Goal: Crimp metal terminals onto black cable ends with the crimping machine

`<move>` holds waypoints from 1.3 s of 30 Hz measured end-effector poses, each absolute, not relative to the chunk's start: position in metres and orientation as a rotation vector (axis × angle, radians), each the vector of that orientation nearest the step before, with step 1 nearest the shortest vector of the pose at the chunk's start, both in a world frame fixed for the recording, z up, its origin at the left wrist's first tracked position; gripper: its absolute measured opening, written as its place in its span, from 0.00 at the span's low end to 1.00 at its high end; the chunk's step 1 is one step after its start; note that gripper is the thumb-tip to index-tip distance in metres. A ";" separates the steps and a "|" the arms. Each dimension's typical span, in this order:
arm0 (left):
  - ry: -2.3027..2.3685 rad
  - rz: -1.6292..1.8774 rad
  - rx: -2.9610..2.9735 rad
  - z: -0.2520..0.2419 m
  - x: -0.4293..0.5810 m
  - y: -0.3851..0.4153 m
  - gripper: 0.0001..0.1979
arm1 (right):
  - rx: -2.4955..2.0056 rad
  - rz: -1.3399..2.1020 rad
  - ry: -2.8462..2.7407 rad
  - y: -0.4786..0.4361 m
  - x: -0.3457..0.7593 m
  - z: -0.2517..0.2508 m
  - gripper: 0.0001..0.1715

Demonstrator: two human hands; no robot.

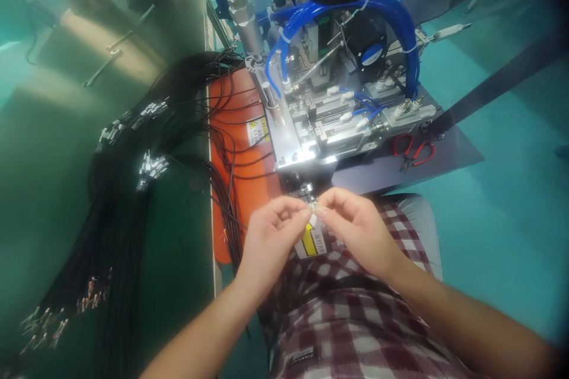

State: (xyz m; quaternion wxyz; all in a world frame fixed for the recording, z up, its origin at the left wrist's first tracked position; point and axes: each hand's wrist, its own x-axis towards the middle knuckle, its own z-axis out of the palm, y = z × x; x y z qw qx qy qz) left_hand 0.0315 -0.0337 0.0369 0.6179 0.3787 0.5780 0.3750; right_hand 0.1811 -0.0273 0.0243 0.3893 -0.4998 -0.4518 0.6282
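Both hands, left (pixel 267 237) and right (pixel 355 228), are pinching a tiny metal part (pixel 313 208) (details blurred) just below the machine (pixel 311 130), beside black wires (pixel 178 130).

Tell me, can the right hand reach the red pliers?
Probably yes: the red pliers lie uncovered on the dark plate beyond the right hand, though it pinches a small metal part.

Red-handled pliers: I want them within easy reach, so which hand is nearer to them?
Right. The right hand is below and left of the red-handled pliers; the left hand is farther left, meeting the right hand at a small metal part.
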 end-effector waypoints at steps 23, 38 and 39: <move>1.389 0.801 0.854 0.037 0.036 -0.019 0.07 | -1.277 1.040 -1.519 -0.012 0.180 0.016 0.07; 1.364 0.806 1.101 0.040 0.030 -0.013 0.07 | -1.308 1.504 -1.073 -0.007 0.173 0.021 0.10; 1.363 0.790 1.117 0.040 0.028 -0.012 0.07 | -1.299 1.533 -1.066 -0.008 0.173 0.022 0.10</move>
